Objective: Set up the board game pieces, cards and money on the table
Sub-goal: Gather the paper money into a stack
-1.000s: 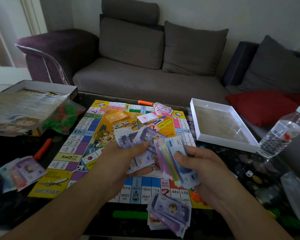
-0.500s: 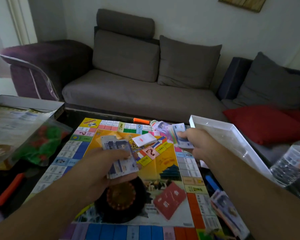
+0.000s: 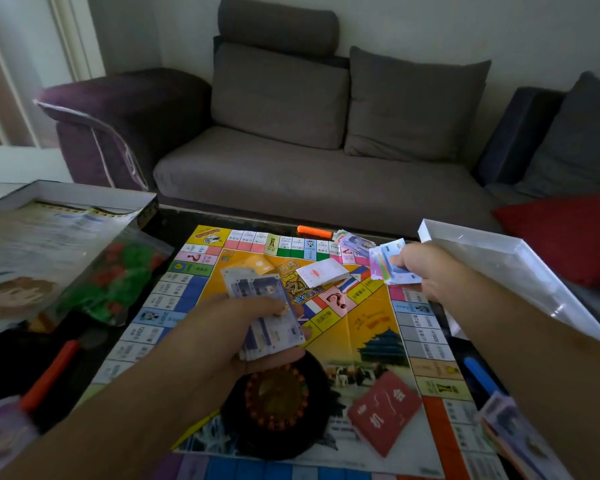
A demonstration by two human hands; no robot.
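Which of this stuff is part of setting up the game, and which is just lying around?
Game things: board, notes in left hand, notes in right hand, far note pile, white cards, red cards, spinner, bag of houses, box, tray.

Lying about: sofa, red cushion.

Two hands point(image 3: 222, 327) point(image 3: 426, 271), one game board point(image 3: 371, 327), two card decks point(image 3: 323, 271) point(image 3: 385, 410), three orange sticks point(image 3: 314, 231) point(image 3: 51, 374).
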